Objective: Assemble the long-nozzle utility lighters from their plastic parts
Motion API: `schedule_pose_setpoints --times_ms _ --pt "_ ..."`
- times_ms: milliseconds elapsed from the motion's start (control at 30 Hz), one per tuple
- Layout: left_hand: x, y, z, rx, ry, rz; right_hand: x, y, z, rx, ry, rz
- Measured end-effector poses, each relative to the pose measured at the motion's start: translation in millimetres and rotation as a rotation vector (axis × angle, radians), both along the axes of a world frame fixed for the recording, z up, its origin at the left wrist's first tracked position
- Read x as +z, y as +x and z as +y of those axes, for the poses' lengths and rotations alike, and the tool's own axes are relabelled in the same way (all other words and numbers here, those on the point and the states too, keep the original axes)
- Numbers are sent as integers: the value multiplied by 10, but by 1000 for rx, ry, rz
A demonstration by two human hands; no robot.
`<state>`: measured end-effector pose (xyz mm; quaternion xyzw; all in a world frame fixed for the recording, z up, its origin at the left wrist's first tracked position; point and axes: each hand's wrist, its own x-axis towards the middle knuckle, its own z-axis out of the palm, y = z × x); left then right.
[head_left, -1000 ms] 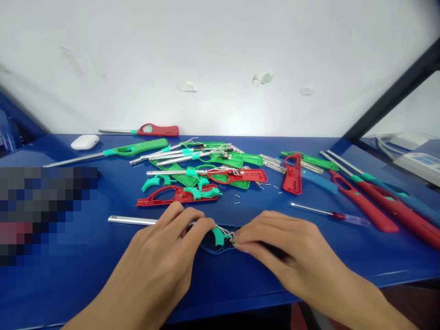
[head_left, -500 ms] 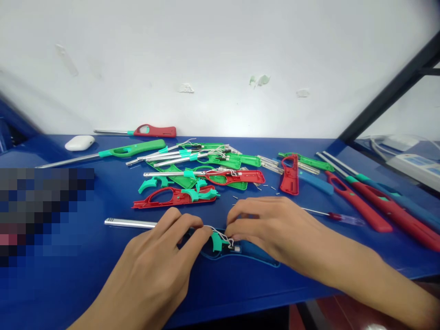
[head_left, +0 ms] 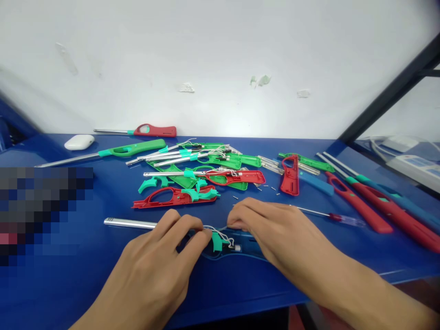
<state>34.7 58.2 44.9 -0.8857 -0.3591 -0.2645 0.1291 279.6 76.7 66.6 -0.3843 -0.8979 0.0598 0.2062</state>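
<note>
In front of me lies an opened gas lighter with a blue half-casing (head_left: 250,244). A silver barrel (head_left: 129,223) sticks out to its left, and a teal trigger (head_left: 216,241) sits in the casing. Thin white wires (head_left: 220,234) loop over the trigger to a small igniter (head_left: 236,248). My left hand (head_left: 161,252) is closed round the lighter where barrel and casing meet; its fingertips are partly hidden. With fingers pinched, my right hand (head_left: 271,229) holds a thin whitish wire at the casing's upper edge and covers the casing's right end.
Behind the hands lie a red half-casing (head_left: 161,198), a pile of green casings (head_left: 237,160) with barrels, and small screws (head_left: 273,188). To the right are a screwdriver (head_left: 345,219) and red lighters (head_left: 395,206). A white case (head_left: 79,142) sits back left, before the wall.
My right hand has shifted slightly up from the igniter to the casing's upper edge, drawing a wire with it. My left hand has stayed almost still on the lighter.
</note>
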Motion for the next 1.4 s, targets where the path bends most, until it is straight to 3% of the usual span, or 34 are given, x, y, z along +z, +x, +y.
schedule_pose_setpoints --times_ms 133,300,467,733,1000,1233,1400 --pt "4 -3 1 9 -5 8 -37 16 -5 -67 -49 69" --pt "27 -31 -4 -1 -4 23 -11 8 -11 -9 -104 0" --pt "5 -30 4 -12 -31 -9 -8 -8 -129 -66 -36 77" --pt "-2 -34 47 -3 -97 -30 -195 -55 -195 44 68 148" --pt "16 10 19 -13 -127 -15 -206 -44 -217 17 24 184" --pt "73 -265 16 100 -132 -97 -236 -39 -220 -7 65 123" --pt "62 -417 138 70 -146 -80 -223 -6 -219 10 57 115"
